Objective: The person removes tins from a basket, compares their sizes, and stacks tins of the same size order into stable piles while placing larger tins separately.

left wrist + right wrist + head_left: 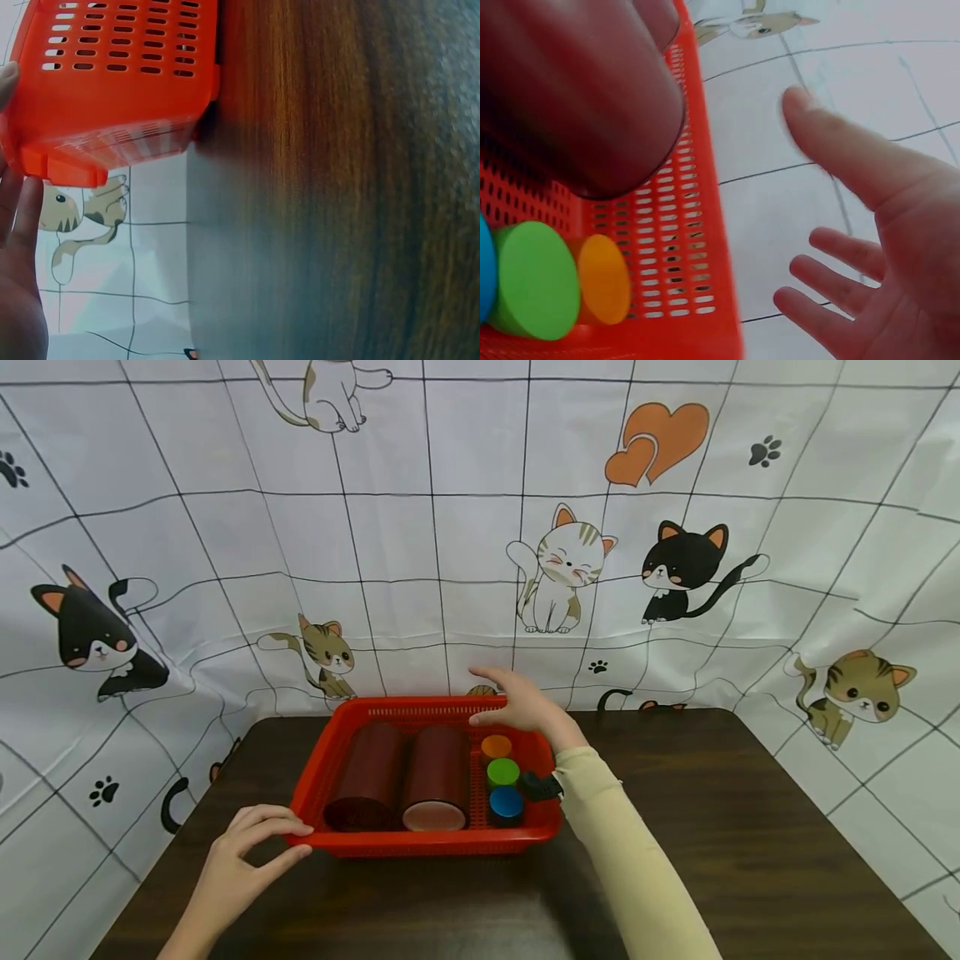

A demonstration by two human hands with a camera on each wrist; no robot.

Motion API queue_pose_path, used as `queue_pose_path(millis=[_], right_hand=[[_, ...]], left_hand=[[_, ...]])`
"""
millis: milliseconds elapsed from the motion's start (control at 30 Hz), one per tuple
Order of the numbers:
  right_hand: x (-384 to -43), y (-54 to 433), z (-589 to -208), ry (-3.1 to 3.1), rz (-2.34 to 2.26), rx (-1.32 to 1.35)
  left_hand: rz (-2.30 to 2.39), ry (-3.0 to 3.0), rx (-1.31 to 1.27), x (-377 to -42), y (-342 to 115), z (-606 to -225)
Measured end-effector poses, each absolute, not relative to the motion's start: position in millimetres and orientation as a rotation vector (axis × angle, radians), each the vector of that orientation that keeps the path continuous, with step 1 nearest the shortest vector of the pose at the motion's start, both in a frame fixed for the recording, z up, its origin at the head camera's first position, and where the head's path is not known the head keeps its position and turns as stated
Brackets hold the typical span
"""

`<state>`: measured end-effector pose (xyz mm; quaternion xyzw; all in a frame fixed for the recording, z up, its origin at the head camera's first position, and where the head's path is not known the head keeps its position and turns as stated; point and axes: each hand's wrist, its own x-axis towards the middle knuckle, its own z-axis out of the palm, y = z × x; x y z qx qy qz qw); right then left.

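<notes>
Red basket (420, 843) is sitting mid-table, left hand (240, 860) touching its 7 o'clock corner with relaxed fingers, right hand (525, 706) hovering released at 1 o'clock; perforated plastic is likely flexing under the brown cylinders (405, 777), so gripping opposite rims looks safest.

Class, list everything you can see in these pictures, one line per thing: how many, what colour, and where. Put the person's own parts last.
basket: 1, red, slotted, on the table's middle
cylinders: 2, dark brown, lying side by side in the basket's left part
orange disc: 1, in the basket, right side, farthest
green disc: 1, next nearer
blue disc: 1, nearest
table: 1, dark brown wood
cat-print cloth: 1, white, behind the table
left hand: 1, fingers at the basket's near left corner
right hand: 1, open, over the basket's far right rim
</notes>
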<state>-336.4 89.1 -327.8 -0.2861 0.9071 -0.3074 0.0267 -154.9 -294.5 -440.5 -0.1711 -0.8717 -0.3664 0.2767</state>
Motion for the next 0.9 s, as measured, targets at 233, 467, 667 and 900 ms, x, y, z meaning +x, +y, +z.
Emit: queue_pose_path(millis=[233,467,667,900], right_hand=[[-338.4,84.8,-342.6,2.745,-0.974,-0.763],[-340.0,85.1,-361.9,2.733,-0.897,-0.693],[-343.0,82.2,-367.7,2.728,-0.834,-0.676],[-347.9,79.6,-374.0,2.745,-0.763,-0.628]], left_hand=[[-0.990,-2.352,-0.425,-155.3,-294.2,-438.0],[-0.975,-2.368,-0.423,-154.0,-292.2,-440.0],[-0.987,-2.346,-0.431,-155.2,-292.6,-439.5],[-1.018,-2.343,-0.436,-154.4,-292.7,-440.5]])
